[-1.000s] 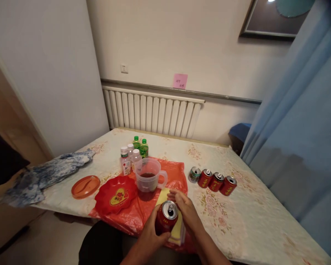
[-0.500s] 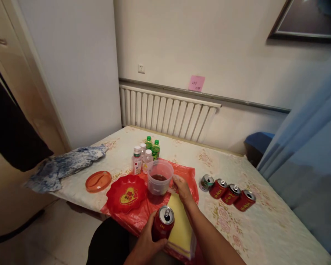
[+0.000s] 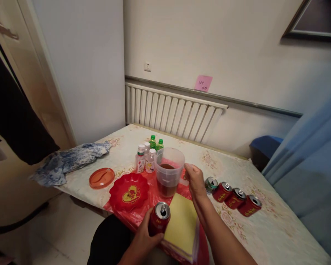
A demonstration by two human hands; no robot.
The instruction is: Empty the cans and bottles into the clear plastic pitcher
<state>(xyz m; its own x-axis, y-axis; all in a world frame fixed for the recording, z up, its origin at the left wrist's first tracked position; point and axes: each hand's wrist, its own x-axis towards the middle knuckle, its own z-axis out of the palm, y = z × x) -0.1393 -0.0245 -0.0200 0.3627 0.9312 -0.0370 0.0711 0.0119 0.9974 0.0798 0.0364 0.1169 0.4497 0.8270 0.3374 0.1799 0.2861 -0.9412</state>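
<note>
My left hand [image 3: 143, 239] is wrapped round an opened red drink can [image 3: 158, 221], held upright near the table's front edge. My right hand [image 3: 195, 180] grips the handle of a clear plastic measuring jug [image 3: 169, 173] with brown liquid in its lower part. The jug is raised above a red plastic sheet [image 3: 153, 186]. Below and to the right of the can lies a yellow pad of paper [image 3: 182, 224]. Left of the jug sits a red scalloped plate [image 3: 118, 198] with a yellow heart print.
Several small bottles [image 3: 140, 160] with white or green caps stand behind the plate. A row of cans [image 3: 228, 195] is on the right. An orange lid [image 3: 101, 178] and a blue-white cloth [image 3: 74, 162] lie left. A radiator [image 3: 171, 110] lines the wall.
My right hand has lifted the jug up and to the right, towards the camera. My left hand keeps its hold on the can, which sits slightly higher in view. The camera has turned slightly.
</note>
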